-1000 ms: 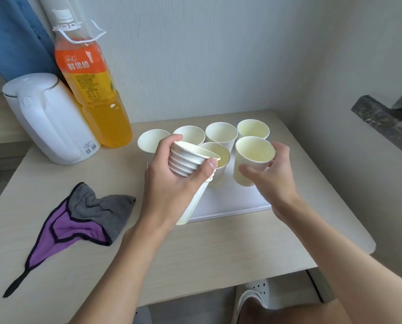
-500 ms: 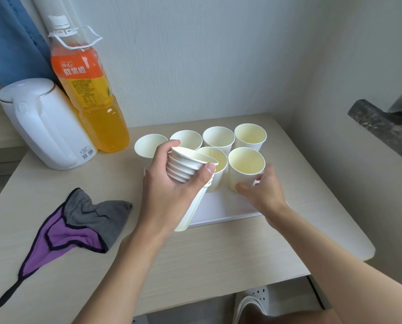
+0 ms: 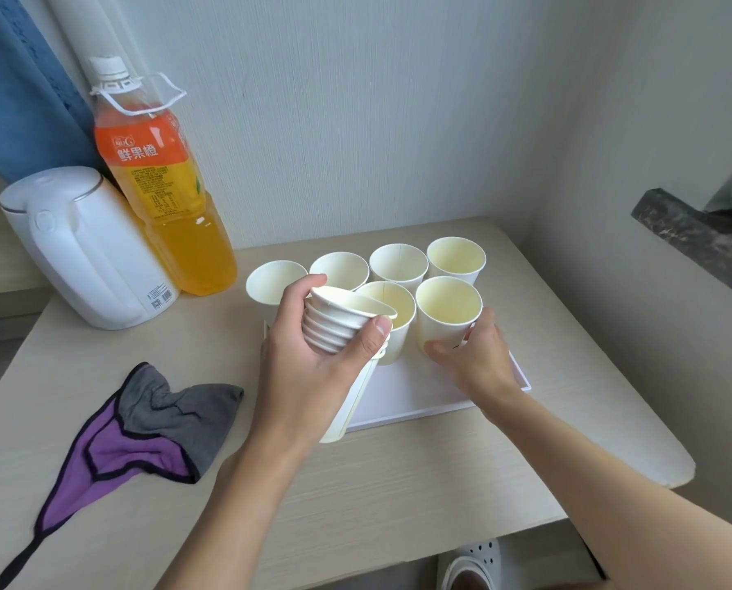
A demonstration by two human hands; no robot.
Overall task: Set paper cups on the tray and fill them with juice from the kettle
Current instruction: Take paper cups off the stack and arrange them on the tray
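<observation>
A cup (image 3: 447, 319) stands at the front right of the tray (image 3: 415, 396), next to five others, and the right hand (image 3: 479, 361) grips its base. The left hand (image 3: 308, 376) clasps a tilted stack of cups (image 3: 340, 330) over the tray's near left corner. The kettle (image 3: 87, 253) stands well apart, far left on the table (image 3: 398, 483).

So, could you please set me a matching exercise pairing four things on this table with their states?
Things: 1 kettle; 2 juice bottle; 3 cloth; 4 stack of cups.
States: A gripped in the left hand; B holds orange liquid; C lying flat, purple and grey; D white, lid shut.
Pairs: 1-D, 2-B, 3-C, 4-A.
</observation>
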